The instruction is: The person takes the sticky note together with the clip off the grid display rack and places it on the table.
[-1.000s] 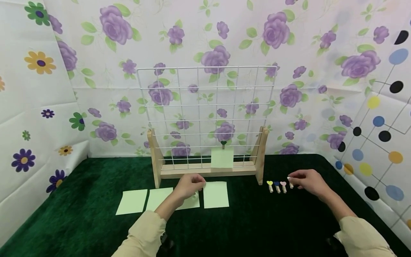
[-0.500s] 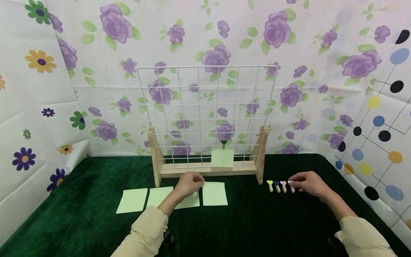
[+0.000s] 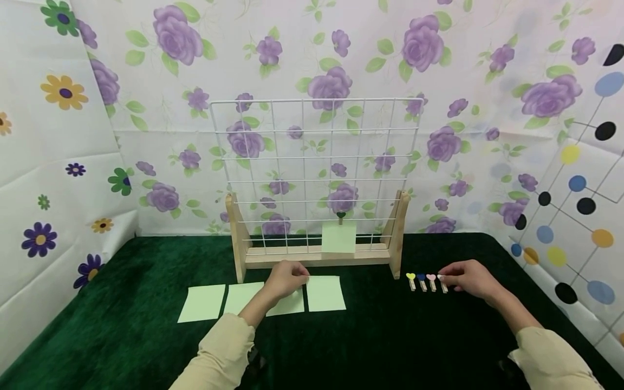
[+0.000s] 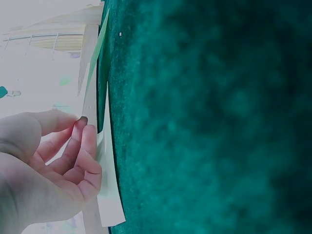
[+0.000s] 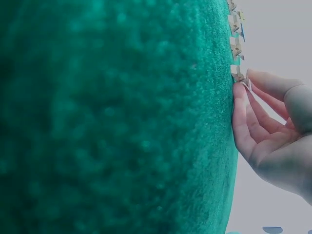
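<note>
Several pale green notes lie in a row on the green cloth. My left hand point(image 3: 298, 280) rests on the third note point(image 3: 291, 306), curled fingertips point(image 4: 88, 134) pinching its far edge point(image 4: 103, 146). Another note point(image 3: 325, 293) lies just to its right. A row of small wooden clips with heart tops sits to the right: yellow point(image 3: 411, 281), blue point(image 3: 422, 282), pink point(image 3: 431, 282) and white point(image 3: 443, 283). My right hand point(image 3: 447, 279) pinches the white clip point(image 5: 238, 74) between thumb and fingers on the cloth. Behind stands a white wire grid point(image 3: 312, 162) in a wooden stand.
A green note point(image 3: 338, 238) hangs low on the grid under a dark green heart clip point(image 3: 340, 216). Two more notes point(image 3: 201, 303) point(image 3: 241, 296) lie at the left. The wooden stand's feet point(image 3: 238, 254) point(image 3: 397, 244) flank the grid. Flowered walls close in on three sides.
My right hand has sunk slightly and settled at the white clip. The left hand has stayed on the third note, hardly moving.
</note>
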### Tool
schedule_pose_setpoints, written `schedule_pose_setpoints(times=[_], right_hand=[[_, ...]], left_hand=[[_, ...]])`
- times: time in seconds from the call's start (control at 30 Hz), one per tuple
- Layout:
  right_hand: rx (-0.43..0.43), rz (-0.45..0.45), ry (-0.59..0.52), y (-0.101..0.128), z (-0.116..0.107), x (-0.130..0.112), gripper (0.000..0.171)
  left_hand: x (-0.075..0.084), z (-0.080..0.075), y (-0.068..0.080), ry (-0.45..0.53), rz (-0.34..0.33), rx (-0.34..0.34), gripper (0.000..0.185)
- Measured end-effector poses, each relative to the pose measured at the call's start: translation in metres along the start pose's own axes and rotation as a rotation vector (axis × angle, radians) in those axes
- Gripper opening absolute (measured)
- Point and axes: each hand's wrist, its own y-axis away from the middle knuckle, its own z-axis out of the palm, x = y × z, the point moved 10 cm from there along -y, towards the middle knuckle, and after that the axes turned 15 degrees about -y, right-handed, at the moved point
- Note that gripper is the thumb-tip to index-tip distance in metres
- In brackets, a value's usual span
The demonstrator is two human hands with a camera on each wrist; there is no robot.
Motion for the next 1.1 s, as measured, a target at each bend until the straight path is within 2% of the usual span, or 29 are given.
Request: schedule_pose_setpoints(times=[0.6, 0.93, 1.1], right_hand=[[0.021, -0.001, -0.007, 0.001, -0.004, -0.002, 0.037], [0.103, -0.106, 0.022, 0.001, -0.008, -0.018, 0.039], [0.127, -0.149, 0.027, 0.002, -0.005, -0.030, 0.039]], left_hand=[[0.005, -0.003, 0.004, -0.055, 0.036, 0.026, 0.014], [0.009, -0.003, 0.005, -0.048, 0.059, 0.021, 0.015], [0.019, -0.006, 0.008, -0.057, 0.119, 0.006, 0.020]])
